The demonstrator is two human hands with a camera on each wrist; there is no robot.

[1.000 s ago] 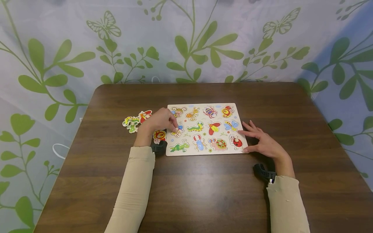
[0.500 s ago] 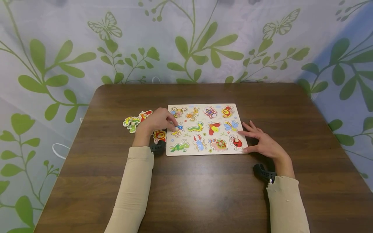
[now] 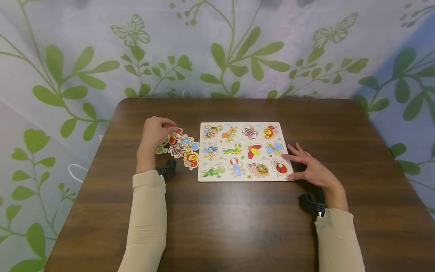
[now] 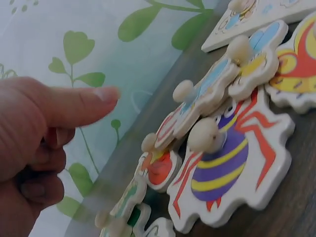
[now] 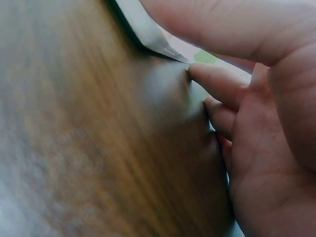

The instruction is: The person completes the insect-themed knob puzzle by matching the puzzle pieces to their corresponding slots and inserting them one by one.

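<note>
My left hand hovers over the left end of a pile of knobbed wooden insect pieces. In the left wrist view the thumb stretches out and the other fingers bend loosely, holding nothing. A purple-striped spider piece lies nearest that camera, beside a red-and-yellow butterfly piece. A red-winged piece sits by the fingertips, and a green piece is partly hidden by the hand. Right of the pile lies the puzzle board, with a blue mosquito piece in its left column. My right hand rests on the board's right edge, fingers spread.
The brown wooden table runs back to a leaf-patterned curtain. A ladybird piece sits on the board close to the right hand. Black camera mounts are worn at both wrists.
The left hand has let go of the mosquito piece on the board and moved left to the pile, uncovering more pieces. The right hand stays at the board's edge. The head view has shifted slightly.
</note>
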